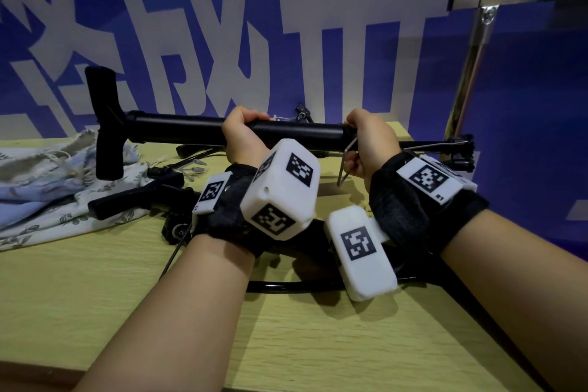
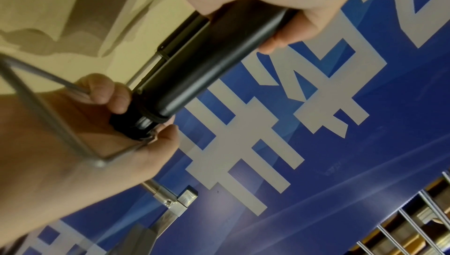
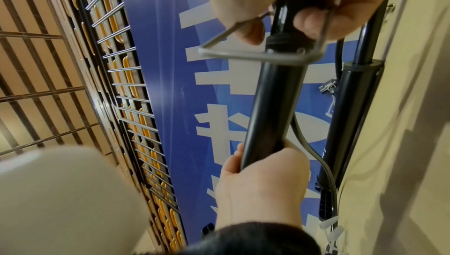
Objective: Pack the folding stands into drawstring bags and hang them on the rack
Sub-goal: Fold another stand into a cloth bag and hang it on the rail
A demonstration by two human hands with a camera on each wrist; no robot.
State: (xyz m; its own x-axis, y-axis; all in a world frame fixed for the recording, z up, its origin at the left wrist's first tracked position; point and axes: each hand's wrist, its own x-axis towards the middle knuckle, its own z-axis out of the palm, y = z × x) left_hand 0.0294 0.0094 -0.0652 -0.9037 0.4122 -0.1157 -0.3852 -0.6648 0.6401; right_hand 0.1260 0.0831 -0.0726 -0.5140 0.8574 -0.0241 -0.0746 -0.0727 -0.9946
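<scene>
While both hands hold it above the desk [image 1: 286, 344], the folding stand [image 1: 191, 129] looks stiff, light; left hand [image 1: 241, 137] wraps mid-tube, right hand [image 1: 369, 143] curls round end w/ wire loop [image 1: 346, 159]; grip tube, not loop.

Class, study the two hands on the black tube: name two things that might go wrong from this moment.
The right hand grips the tube end by the hinged wire bracket; a finger may get pinched. The black tube, gripped by the left hand, hangs over another stand and the fabric bags; swinging might snag them.
</scene>
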